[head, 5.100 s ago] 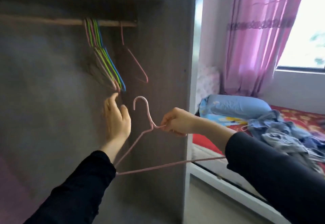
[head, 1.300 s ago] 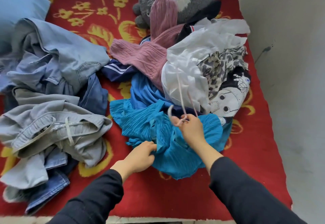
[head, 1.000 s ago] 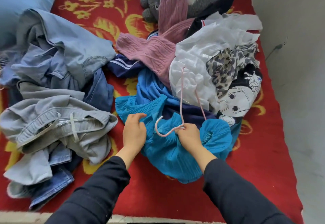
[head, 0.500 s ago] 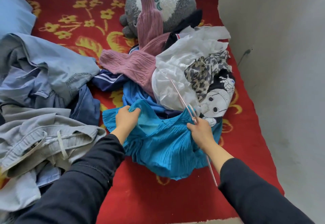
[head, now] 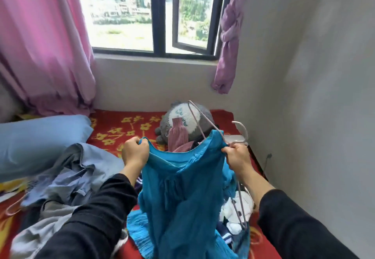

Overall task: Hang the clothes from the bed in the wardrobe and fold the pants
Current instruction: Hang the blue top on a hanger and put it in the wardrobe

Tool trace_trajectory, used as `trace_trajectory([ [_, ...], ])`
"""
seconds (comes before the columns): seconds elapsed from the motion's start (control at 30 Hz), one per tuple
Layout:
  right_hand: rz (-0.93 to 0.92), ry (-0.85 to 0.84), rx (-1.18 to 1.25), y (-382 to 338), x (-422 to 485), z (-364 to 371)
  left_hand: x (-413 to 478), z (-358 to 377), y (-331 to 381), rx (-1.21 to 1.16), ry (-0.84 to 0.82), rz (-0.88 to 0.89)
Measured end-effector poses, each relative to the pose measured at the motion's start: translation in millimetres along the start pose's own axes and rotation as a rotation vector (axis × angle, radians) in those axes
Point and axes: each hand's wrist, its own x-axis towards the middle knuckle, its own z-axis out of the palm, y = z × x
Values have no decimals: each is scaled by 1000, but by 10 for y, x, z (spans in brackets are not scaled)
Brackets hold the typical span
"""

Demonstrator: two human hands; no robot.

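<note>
A teal blue garment [head: 178, 193] hangs lifted above the bed, stretched between both hands. My left hand [head: 135, 152] grips its left top corner. My right hand [head: 236, 157] grips the right top corner together with a pink wire hanger [head: 205, 122], whose hook curls up to the right and whose lower bar runs down past my right wrist. The garment's lower part trails onto the red bed [head: 125, 124]. A heap of grey and blue jeans [head: 67, 179] lies at the left.
A grey plush toy [head: 182, 120] with a pink knit piece draped on it sits at the back of the bed. A blue pillow [head: 38, 139] lies left. White and printed clothes [head: 237, 212] lie by the right wall. Pink curtains flank the window.
Both hands have raised the teal garment off the pile and spread its top edge. The view has tilted up from the bed to the window.
</note>
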Motion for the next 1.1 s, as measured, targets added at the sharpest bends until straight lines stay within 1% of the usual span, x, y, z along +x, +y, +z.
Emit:
trace_trajectory([
  [0.03, -53, 9, 10, -212, 37, -50, 49, -100, 184, -9, -22, -10],
  [0.1, -135, 22, 43, -622, 92, -142, 134, -299, 537, -45, -125, -68],
  [0.2, -207, 19, 73, -1097, 126, -239, 144, -556, 986, -326, -324, -164],
  [0.27, -273, 42, 62, -1356, 120, -304, 95, -733, 1244, -512, -390, -155],
  [0.33, -355, 82, 58, -1632, 101, -400, 47, -931, 1505, -659, -443, -93],
  [0.43, -480, 162, 52, -2049, 98, -550, 39, -1290, 1914, -841, -420, 64],
  [0.5, -521, 205, 108, -2237, 106, -608, 36, -1502, 2144, -948, -435, 197],
  [0.53, -528, 216, 144, -2276, 108, -620, 32, -1562, 2205, -984, -451, 229],
  [0.6, -498, 200, 163, -2245, 95, -601, 39, -1581, 2197, -966, -465, 191],
  [0.7, -365, 135, 107, -1938, 112, -533, 23, -1484, 2016, -871, -408, 130],
  [0.8, -201, 109, 129, -1651, 130, -506, -7, -1414, 1950, -903, -431, 137],
  [0.87, -137, 67, 77, -1543, 140, -502, -31, -1378, 1945, -933, -479, 120],
  [1.0, -180, 7, 74, -1460, 59, -548, -33, -1288, 1841, -914, -502, 103],
  [1.1, -205, -26, 50, -1459, 15, -658, -28, -1206, 1714, -833, -503, 146],
])
